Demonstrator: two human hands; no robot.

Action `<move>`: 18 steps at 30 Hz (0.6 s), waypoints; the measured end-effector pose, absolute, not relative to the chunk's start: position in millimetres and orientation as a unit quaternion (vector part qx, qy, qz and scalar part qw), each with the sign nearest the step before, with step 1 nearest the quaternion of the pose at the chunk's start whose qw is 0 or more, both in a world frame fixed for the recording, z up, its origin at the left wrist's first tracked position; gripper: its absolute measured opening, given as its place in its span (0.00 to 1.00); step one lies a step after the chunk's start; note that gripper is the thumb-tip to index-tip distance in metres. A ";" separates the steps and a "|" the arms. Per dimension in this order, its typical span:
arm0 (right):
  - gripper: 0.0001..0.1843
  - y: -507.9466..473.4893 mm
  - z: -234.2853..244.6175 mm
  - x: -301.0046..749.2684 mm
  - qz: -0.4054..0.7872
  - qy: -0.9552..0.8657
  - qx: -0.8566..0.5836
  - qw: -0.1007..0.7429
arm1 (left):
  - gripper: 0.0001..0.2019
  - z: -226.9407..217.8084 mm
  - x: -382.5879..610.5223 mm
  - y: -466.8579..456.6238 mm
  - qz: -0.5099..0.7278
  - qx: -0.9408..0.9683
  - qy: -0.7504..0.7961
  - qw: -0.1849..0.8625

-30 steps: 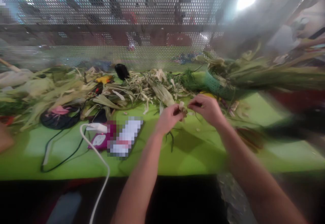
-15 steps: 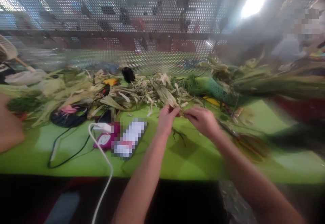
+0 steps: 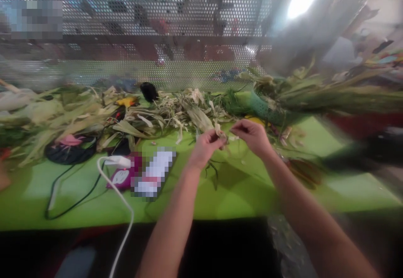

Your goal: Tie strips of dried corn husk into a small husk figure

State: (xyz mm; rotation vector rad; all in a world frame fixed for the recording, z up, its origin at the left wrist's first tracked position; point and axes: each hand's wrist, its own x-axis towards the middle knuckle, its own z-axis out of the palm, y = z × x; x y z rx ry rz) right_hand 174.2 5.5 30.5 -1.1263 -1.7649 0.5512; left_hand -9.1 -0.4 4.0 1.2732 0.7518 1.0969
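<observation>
My left hand is closed over the green table, pinching a small twisted piece of dried corn husk between thumb and fingers. Thin dark stems hang below that hand. To its right, a short gap away, my right hand has thumb and fingertips pressed together in a pinch. A pale scrap shows just under those fingertips; whether they grip it or a fine strand, I cannot tell. Behind both hands lies a heap of dried husks.
A phone, a magenta power bank and a white cable lie left of my arms. Blurred scissors rest beyond my right forearm. A teal basket of long leaves stands behind. A perforated metal screen borders the table.
My hands have moved apart: the right has risen slightly away from the left. The husk in my left hand now shows upright above the fingers. The whole view has shifted a little.
</observation>
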 end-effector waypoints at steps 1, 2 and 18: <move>0.07 6.7 27.1 172.1 0.260 -0.697 -0.464 0.481 | 0.11 3.3 -8.5 0.1 0.495 0.511 0.312 0.630; 0.07 7.3 23.3 169.3 0.285 -0.681 -0.465 0.489 | 0.12 2.8 -7.6 0.6 0.516 0.474 0.305 0.645; 0.13 -20.8 15.0 145.5 -0.038 -0.786 -0.478 0.390 | 0.06 -1.2 1.9 -3.3 0.572 0.608 0.488 0.256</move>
